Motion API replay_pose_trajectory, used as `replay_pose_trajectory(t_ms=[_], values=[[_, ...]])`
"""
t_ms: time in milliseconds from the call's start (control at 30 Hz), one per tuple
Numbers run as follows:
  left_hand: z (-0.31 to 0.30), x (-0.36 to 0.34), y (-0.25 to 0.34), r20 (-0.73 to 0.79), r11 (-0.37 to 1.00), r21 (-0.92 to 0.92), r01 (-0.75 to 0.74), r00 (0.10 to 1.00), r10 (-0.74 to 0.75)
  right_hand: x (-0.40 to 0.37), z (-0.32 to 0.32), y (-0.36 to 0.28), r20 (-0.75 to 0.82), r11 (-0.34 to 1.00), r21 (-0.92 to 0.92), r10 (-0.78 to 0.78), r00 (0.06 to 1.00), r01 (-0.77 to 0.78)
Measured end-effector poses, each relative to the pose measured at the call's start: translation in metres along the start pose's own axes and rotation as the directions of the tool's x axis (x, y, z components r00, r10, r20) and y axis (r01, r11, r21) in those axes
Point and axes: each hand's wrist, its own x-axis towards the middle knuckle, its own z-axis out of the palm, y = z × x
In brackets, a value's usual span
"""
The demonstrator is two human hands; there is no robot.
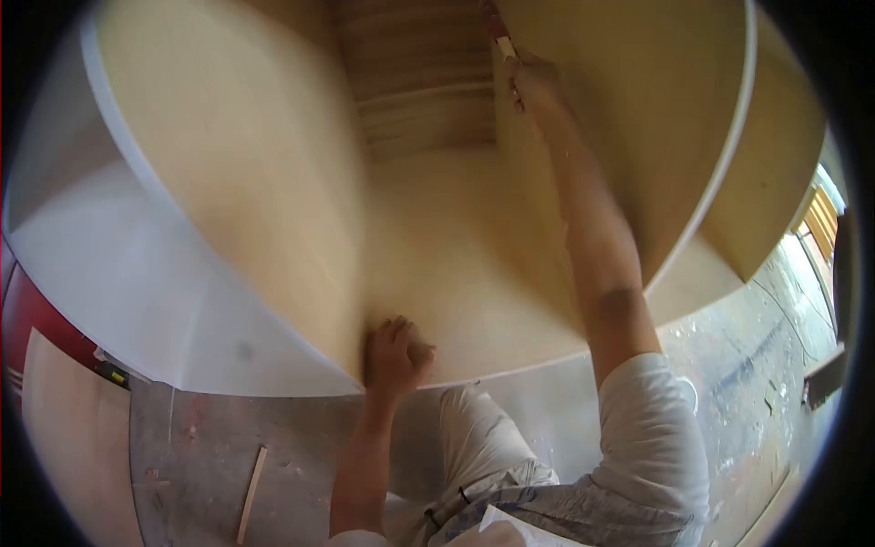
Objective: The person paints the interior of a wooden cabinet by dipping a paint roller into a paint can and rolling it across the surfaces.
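At upper centre, right hand (538,80): fingers closed around a red-ended tool (499,29), beside a wooden panel (679,109).
Lower centre, left hand (392,358): blurred, at the wooden compartment (447,264) edge; cannot tell whether fingers grip anything.
Lower left, floor (205,465): thin wooden strip (252,495).

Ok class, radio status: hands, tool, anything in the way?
Right hand gripping a tool inside the cabinet. Left hand at the cabinet's lower front edge. No obstruction visible around the tool.
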Motion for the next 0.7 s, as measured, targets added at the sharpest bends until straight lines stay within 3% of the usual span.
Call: replay_pose_trajectory(t_ms=[233, 433, 500, 600, 700], values=[[-0.018, 0.009, 0.015, 0.083, 0.996, 0.032, 0.083, 0.993, -0.085, 0.128, 0.010, 0.012, 0.122, 0.995, -0.099, -0.005, 0.992, 0.017], [-0.008, 0.006, 0.015, 0.027, 0.994, 0.083, 0.064, 0.997, -0.067, 0.146, 0.011, 0.028, 0.218, 0.978, -0.203, 0.007, 0.976, 0.038], [-0.011, 0.006, 0.014, 0.092, 0.994, 0.065, 0.085, 0.992, -0.091, 0.146, 0.014, 0.030, 0.224, 0.960, -0.272, -0.007, 0.975, 0.070], [-0.015, 0.007, 0.021, 0.058, 0.994, 0.054, 0.091, 0.994, -0.095, 0.137, 0.025, 0.029, 0.091, 0.870, -0.461, -0.148, 0.985, 0.174], [-0.013, 0.005, 0.022, 0.048, 0.994, 0.012, 0.105, 0.993, -0.105, 0.087, 0.036, 0.027, -0.050, 0.953, -0.303, -0.030, 0.998, 0.014]])
